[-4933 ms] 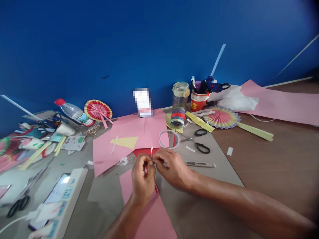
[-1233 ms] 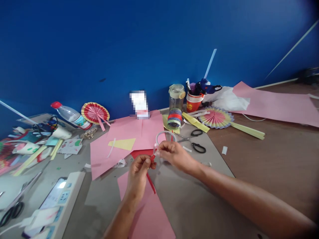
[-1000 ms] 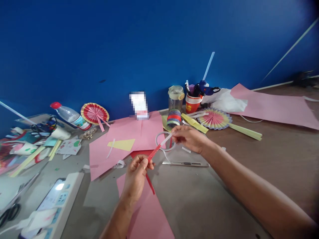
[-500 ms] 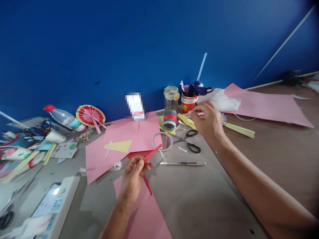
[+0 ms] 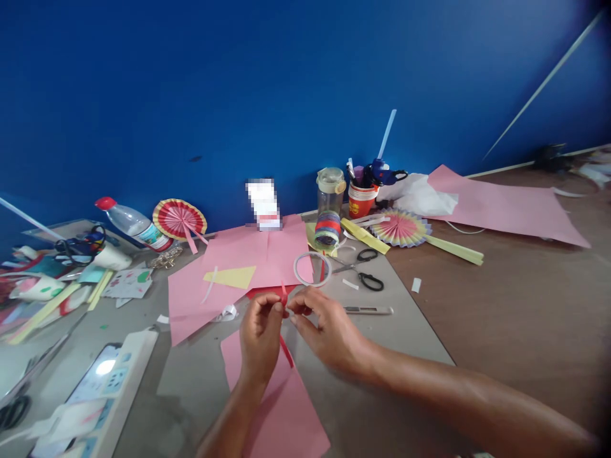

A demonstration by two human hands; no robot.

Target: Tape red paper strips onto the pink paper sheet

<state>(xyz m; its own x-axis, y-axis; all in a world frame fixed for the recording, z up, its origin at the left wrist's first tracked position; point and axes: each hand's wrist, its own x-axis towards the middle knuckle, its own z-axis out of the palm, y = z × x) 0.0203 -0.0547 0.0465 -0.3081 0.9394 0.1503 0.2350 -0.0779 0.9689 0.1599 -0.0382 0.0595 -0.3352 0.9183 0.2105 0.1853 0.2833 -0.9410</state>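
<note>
Low over the middle of the table, my left hand (image 5: 261,327) is closed with a red paper strip (image 5: 284,293) pinched between thumb and fingers. My right hand (image 5: 329,324) has come up against the left fingertips. Its thumb and fingers are drawn together beside the strip, and whatever they grip is too small to make out. Below the hands lies pink paper (image 5: 286,413), with another thin red strip (image 5: 287,352) on its upper edge. Just beyond are a roll of clear tape (image 5: 296,275), black-handled scissors (image 5: 367,281) and a utility knife (image 5: 372,310), partly hidden by the right hand.
Pink sheets (image 5: 281,251) lie toward the blue wall. A round paper fan (image 5: 401,227) with a yellow handle is at right, near a red cup (image 5: 361,202) of tools and a clear bottle (image 5: 329,197). Left are another fan (image 5: 179,219) and a power strip (image 5: 128,362).
My right hand has moved from the fan at the right back to my left hand, uncovering the fan. The red strip in my left hand now points more upright.
</note>
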